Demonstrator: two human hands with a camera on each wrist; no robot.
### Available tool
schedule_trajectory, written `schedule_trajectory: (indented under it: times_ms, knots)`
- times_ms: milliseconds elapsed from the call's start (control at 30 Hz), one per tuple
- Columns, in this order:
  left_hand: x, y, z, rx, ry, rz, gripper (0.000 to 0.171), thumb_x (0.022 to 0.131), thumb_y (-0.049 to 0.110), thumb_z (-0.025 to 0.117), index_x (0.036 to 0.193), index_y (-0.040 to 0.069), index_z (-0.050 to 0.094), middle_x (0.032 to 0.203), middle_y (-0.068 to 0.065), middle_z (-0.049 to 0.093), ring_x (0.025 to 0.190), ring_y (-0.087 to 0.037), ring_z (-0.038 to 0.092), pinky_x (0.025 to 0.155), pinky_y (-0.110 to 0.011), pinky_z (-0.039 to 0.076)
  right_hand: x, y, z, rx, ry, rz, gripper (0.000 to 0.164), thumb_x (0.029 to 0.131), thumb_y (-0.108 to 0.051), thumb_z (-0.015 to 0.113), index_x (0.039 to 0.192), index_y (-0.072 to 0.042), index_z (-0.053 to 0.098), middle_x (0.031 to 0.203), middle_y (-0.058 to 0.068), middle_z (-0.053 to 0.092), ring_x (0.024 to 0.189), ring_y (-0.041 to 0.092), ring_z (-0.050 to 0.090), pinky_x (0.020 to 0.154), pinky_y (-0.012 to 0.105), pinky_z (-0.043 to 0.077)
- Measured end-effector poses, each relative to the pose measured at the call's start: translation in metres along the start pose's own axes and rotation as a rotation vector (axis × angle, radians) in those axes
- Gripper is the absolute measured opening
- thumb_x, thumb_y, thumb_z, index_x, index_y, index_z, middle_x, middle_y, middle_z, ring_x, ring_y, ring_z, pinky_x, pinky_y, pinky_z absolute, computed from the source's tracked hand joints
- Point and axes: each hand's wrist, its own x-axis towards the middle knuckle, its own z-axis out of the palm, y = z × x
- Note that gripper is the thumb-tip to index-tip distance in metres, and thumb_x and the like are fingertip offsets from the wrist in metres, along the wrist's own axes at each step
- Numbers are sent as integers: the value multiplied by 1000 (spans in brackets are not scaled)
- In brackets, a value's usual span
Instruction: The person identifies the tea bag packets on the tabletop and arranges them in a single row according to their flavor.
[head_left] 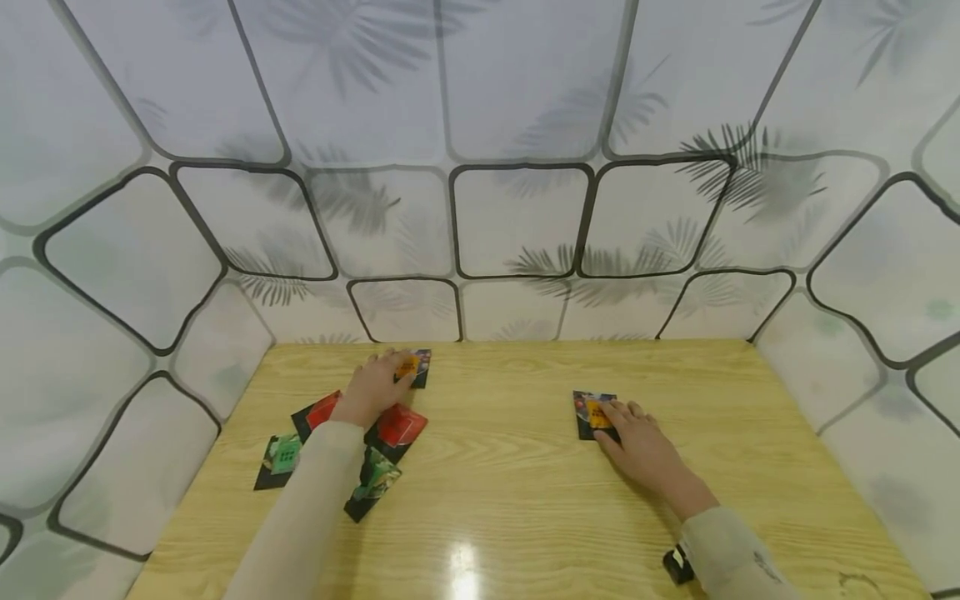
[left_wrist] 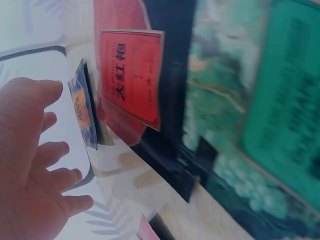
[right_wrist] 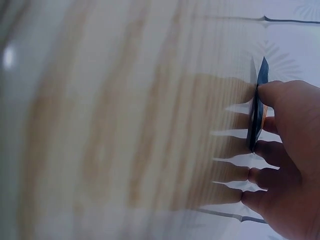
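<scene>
My left hand (head_left: 371, 392) reaches to the table's far left part, beside and partly over a dark tea packet with an orange label (head_left: 424, 367). In the left wrist view its fingers are spread, and that packet (left_wrist: 80, 110) stands apart from the thumb. On the right, my right hand (head_left: 645, 450) rests its spread fingertips on the table, with thumb and forefinger touching another orange-label tea packet (head_left: 585, 417). That packet (right_wrist: 258, 107) lies flat. Around my left forearm lie two red-label tea packets, one left (head_left: 322, 408) and one right (head_left: 402, 425).
A green tea packet (head_left: 283, 456) lies left of my left forearm, another green one (head_left: 375, 477) right of it. Beside the right sleeve is a small black object (head_left: 678, 565). Patterned white cloth (head_left: 517, 225) walls the wooden table (head_left: 495, 483) at the back and sides.
</scene>
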Motion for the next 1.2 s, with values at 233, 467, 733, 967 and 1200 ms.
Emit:
schedule_trajectory:
  times_ms: [233,467,733,967,1200]
  knots:
    - [3,-3,3,54,-23,-24,60,111,36,52,162,8,42,165,-27,40,146,-60,40,112,-79,36,0,-6,-3,34,-16,-2,62,110,-34,55,159,2,42,162,33,40,151,60,30,120,76,27]
    - [2,-6,7,59,-70,-58,65,110,38,53,166,9,35,168,-27,34,149,-59,36,113,-80,34,-1,-6,-3,30,-19,6,62,110,-34,55,159,2,42,162,33,40,151,60,30,120,76,26]
    - [0,-8,9,80,-53,-50,67,109,38,55,166,8,34,166,-27,37,148,-56,40,111,-79,37,-2,-6,-4,18,-15,7,63,110,-35,56,159,2,42,161,33,40,150,60,31,120,76,27]
    - [-4,0,9,154,-29,-11,65,108,39,58,162,6,42,162,-27,44,148,-56,39,113,-81,33,-3,-5,-5,18,-14,14,63,110,-34,55,159,3,42,162,34,39,151,60,30,120,76,27]
    - [-8,5,10,187,-32,7,67,108,40,59,159,0,43,163,-27,43,151,-54,36,116,-79,31,-4,-4,-5,20,-6,11,62,110,-33,56,159,3,42,162,34,40,151,60,30,120,76,27]
